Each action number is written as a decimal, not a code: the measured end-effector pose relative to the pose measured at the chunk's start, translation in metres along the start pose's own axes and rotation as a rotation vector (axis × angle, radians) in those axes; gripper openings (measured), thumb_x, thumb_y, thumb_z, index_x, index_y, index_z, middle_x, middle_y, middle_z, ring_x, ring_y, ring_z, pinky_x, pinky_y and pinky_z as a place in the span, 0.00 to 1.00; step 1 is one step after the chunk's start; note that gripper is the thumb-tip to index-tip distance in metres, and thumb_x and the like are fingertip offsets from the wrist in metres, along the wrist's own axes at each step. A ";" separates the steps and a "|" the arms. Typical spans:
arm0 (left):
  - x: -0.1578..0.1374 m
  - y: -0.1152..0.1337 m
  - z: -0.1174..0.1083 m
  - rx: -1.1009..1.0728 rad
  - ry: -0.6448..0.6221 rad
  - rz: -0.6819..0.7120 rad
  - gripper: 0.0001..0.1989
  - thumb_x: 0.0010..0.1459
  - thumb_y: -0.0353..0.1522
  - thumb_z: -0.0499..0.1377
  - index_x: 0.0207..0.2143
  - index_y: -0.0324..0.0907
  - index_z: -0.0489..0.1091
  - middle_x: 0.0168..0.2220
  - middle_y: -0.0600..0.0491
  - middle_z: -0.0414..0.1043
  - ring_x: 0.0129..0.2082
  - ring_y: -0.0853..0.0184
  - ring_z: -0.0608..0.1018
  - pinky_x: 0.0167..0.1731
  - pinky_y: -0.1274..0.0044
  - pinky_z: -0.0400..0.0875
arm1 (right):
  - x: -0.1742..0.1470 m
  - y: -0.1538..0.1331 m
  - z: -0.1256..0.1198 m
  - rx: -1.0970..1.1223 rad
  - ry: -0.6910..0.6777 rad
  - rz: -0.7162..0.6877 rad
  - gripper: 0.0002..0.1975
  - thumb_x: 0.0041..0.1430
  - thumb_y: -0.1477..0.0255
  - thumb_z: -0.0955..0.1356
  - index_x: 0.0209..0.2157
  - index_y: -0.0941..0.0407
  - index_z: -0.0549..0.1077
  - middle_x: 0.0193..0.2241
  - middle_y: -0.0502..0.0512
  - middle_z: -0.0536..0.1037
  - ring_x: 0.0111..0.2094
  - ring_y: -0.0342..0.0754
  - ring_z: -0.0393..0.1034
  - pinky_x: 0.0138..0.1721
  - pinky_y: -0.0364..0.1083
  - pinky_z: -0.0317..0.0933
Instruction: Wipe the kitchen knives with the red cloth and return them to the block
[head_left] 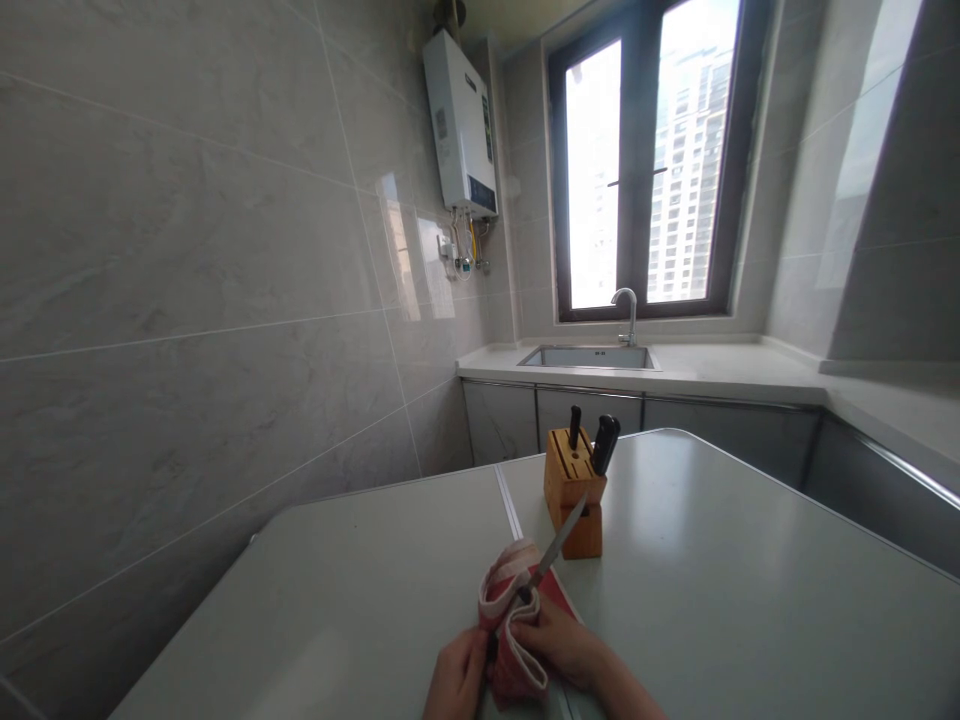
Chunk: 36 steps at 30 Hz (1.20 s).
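Observation:
A kitchen knife (pixel 556 545) points up and to the right, its blade bare toward the tip and its lower part inside a red and white cloth (pixel 521 672). My left hand (pixel 457 672) is closed at the knife's dark handle, which shows only in part between hand and cloth. From the right, my right hand (pixel 564 640) pinches the cloth folded about the base of the blade. Just beyond the tip stands a wooden knife block (pixel 574 490), with two black-handled knives (pixel 605 445) in its slots.
The pale table (pixel 360 590) has a metal seam (pixel 508 505) across it. Behind it run a white counter (pixel 720 360), a sink (pixel 585 358) and a tap (pixel 631 312) beneath a window. A water heater (pixel 463 130) hangs on the tiled wall.

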<state>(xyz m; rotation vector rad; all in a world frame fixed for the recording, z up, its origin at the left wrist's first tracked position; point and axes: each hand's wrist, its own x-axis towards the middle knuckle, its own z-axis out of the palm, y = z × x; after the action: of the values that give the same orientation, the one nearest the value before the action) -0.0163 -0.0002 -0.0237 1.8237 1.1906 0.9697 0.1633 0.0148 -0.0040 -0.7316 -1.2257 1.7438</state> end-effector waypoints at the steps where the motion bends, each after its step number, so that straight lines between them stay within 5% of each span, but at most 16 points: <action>1: 0.000 -0.001 0.000 0.004 -0.002 0.006 0.27 0.62 0.48 0.41 0.27 0.38 0.68 0.26 0.50 0.70 0.29 0.64 0.71 0.32 0.77 0.64 | 0.000 0.000 0.000 -0.012 0.006 0.004 0.22 0.43 0.65 0.74 0.40 0.60 0.72 0.37 0.56 0.77 0.39 0.50 0.70 0.46 0.50 0.59; 36: -0.001 0.009 -0.004 0.037 -0.013 0.042 0.25 0.61 0.46 0.44 0.30 0.37 0.72 0.29 0.47 0.75 0.32 0.61 0.74 0.36 0.76 0.68 | -0.002 0.004 -0.001 -0.021 0.013 0.004 0.26 0.42 0.63 0.74 0.43 0.59 0.70 0.40 0.57 0.77 0.43 0.53 0.70 0.49 0.52 0.59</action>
<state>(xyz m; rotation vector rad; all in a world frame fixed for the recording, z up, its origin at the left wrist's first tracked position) -0.0170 -0.0027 -0.0145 1.8882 1.1737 0.9639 0.1639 0.0132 -0.0077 -0.7576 -1.2360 1.7291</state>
